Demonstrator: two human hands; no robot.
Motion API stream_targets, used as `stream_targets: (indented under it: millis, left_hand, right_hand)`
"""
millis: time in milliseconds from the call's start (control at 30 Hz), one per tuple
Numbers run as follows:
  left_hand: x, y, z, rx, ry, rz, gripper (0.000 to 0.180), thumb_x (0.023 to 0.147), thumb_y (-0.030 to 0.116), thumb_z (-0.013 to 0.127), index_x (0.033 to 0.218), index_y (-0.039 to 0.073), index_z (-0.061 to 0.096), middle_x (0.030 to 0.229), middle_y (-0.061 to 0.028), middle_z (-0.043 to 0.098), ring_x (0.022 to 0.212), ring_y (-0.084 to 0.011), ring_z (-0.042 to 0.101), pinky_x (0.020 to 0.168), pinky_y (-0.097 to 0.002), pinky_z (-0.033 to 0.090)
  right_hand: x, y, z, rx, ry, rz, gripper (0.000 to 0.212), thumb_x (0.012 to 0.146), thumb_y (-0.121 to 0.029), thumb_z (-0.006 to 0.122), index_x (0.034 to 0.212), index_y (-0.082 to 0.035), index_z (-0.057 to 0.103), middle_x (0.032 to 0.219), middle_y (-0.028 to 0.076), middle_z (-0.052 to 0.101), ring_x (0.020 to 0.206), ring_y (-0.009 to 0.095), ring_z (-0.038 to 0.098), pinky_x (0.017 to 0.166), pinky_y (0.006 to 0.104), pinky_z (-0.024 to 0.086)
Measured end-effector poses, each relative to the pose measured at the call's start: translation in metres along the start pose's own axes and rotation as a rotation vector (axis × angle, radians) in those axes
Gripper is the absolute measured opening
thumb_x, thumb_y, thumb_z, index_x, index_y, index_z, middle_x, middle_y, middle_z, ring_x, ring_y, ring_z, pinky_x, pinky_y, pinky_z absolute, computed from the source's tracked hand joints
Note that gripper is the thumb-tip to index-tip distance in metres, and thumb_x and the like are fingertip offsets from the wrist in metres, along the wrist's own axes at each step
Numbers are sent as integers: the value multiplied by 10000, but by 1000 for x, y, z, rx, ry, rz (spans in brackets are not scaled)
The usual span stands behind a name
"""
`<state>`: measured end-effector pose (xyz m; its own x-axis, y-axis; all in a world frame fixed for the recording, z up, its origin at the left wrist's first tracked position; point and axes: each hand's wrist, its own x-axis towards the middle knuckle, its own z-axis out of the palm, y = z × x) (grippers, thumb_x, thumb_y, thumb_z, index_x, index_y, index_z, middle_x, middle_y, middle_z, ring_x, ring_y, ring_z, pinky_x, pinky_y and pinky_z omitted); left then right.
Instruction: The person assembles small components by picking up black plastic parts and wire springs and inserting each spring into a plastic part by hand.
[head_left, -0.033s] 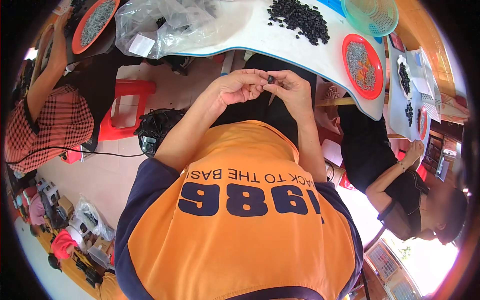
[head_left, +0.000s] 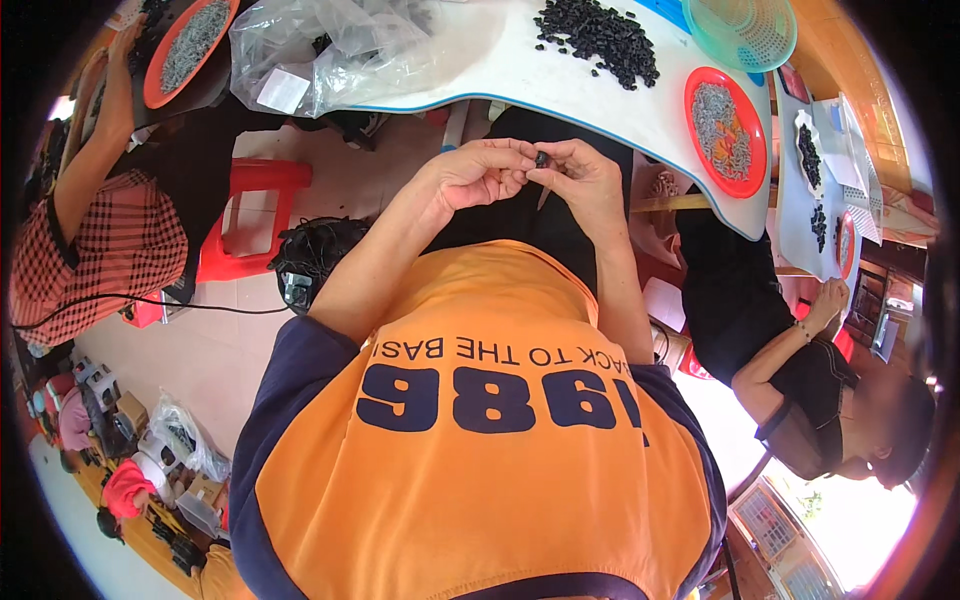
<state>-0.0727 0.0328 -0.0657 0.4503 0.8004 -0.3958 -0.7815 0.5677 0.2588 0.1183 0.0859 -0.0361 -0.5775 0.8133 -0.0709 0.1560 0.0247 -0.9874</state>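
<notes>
Both my hands meet in front of my lap, just short of the table's near edge. Between their fingertips is a small black plastic part (head_left: pixel 541 159), largely covered by the fingers. My left hand (head_left: pixel 488 172) pinches it from the left, with thumb and forefinger pressed together and the other fingers curled. From the other side my right hand (head_left: pixel 584 182) grips the same part between thumb and fingers. A heap of similar small black pieces (head_left: pixel 597 42) lies on the white table (head_left: pixel 480 60) beyond. To its right a red plate (head_left: pixel 751 182) holds grey metal pieces and some orange ones.
A clear plastic bag (head_left: pixel 335 65) lies at the table's left. A green basket (head_left: pixel 741 30) stands at the far right. Left of me are a red stool (head_left: pixel 250 215) and a person in a checked shirt (head_left: pixel 110 250). Another person in black (head_left: pixel 790 390) sits to the right.
</notes>
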Motion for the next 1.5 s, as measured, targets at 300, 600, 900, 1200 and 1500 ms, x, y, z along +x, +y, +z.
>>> stream_targets:
  millis: [300, 600, 900, 1200, 1500]
  left_hand:
    - [6, -1, -7, -11, -39, -30, 81, 892, 29, 658, 968, 12, 634, 805, -23, 632, 668, -80, 596, 618, -192, 510]
    - [9, -2, 12, 30, 58, 101, 100, 895, 76, 691, 990, 48, 675, 824, -20, 669, 675, -76, 615, 590, -186, 494]
    - [-8, 54, 34, 378, 110, 206, 233, 888, 67, 684, 1106, -8, 655, 884, -64, 691, 756, -130, 671, 671, -235, 549]
    - [16, 187, 103, 409, 329, 877, 320, 931, 62, 606, 1205, -85, 528, 1087, -201, 666, 999, -281, 673, 903, -356, 553]
    - [125, 128, 81, 1637, 653, 724, 212, 793, 166, 747, 954, 27, 753, 848, -99, 736, 726, -161, 674, 679, -280, 518]
  right_hand:
    - [3, -5, 1, -94, -6, -85, 244, 815, 10, 739, 1056, 8, 700, 874, 12, 676, 781, 53, 592, 685, 197, 485]
    - [2, -16, -1, -489, 119, -301, 297, 793, -162, 761, 1067, -65, 699, 952, 87, 707, 815, 201, 663, 756, 304, 520]
    - [-1, -21, -12, -195, 225, -252, 689, 771, -104, 797, 1387, -41, 495, 1212, 96, 656, 827, 118, 600, 746, 266, 487]
    - [-19, 2, -36, -65, 323, -129, 496, 879, -96, 698, 1347, -40, 545, 1130, 84, 702, 839, 104, 618, 779, 267, 496]
    - [-30, 8, -70, -19, 412, 22, 309, 947, -126, 623, 1236, -20, 631, 1052, 91, 722, 925, 131, 663, 843, 261, 511]
